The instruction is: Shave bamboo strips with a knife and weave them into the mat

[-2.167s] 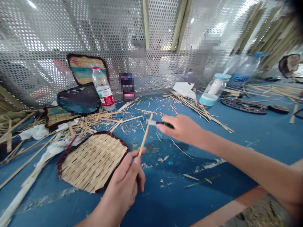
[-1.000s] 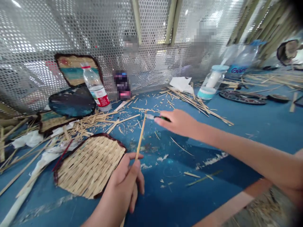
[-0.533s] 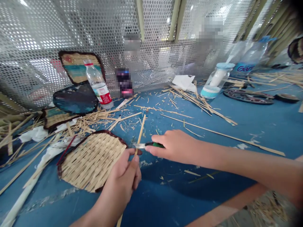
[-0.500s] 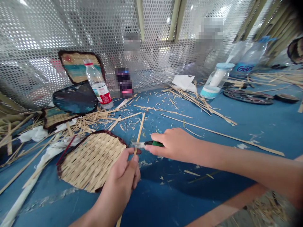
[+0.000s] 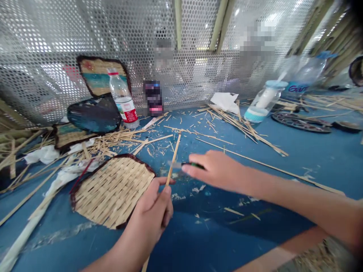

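Note:
My left hand (image 5: 155,204) pinches a thin bamboo strip (image 5: 175,155) between thumb and fingers; its upper end points away from me and its lower end comes out below my wrist. My right hand (image 5: 211,166) is closed around the dark green handle of a small knife (image 5: 194,165). The knife's blade, blurred by motion, lies across the strip above my left fingers; I cannot tell if it touches. Beside my left hand lies a woven bamboo mat (image 5: 113,192) with a dark brown bound edge.
Loose bamboo strips (image 5: 235,124) and shavings litter the blue table (image 5: 198,245). A red-capped water bottle (image 5: 124,100), a dark painted panel (image 5: 95,115) and a phone (image 5: 153,98) stand against the perforated metal screen (image 5: 193,75). At right are a jar (image 5: 265,102) and a paint palette (image 5: 300,122).
The knife has moved up along the strip, away from my left fingers. My left hand keeps its pinch on the strip. The whole view has shifted slightly.

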A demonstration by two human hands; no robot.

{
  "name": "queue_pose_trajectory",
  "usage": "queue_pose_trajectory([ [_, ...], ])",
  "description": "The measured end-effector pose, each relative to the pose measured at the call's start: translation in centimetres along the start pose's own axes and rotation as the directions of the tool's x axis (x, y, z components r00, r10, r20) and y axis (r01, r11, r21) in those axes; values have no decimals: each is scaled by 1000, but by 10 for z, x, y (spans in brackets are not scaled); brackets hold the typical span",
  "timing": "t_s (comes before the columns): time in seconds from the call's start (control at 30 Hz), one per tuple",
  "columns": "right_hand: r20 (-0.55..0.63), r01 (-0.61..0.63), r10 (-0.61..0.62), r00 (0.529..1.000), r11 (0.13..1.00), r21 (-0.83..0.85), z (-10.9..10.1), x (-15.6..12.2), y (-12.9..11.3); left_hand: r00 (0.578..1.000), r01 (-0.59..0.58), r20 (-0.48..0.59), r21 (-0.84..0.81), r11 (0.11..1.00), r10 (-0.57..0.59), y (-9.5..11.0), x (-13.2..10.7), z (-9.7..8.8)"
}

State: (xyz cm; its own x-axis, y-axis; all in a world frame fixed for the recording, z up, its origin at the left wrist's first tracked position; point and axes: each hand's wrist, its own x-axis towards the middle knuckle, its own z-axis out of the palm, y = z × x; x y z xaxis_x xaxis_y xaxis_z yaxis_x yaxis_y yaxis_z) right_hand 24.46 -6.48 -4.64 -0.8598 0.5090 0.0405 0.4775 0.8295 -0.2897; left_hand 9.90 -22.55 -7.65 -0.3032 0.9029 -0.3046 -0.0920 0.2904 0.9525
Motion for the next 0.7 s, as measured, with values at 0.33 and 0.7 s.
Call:
queue_pose_trajectory([
  [0.33,-147,-150,118,982,961,-232,-6,24,34,999,-35,37,84,996,32,-1,-17,-1],
  [0.7,-15,58,-61,998,991,-117,6,-7,-14,998,-39,-41,19,999,39,-1,-10,1],
])
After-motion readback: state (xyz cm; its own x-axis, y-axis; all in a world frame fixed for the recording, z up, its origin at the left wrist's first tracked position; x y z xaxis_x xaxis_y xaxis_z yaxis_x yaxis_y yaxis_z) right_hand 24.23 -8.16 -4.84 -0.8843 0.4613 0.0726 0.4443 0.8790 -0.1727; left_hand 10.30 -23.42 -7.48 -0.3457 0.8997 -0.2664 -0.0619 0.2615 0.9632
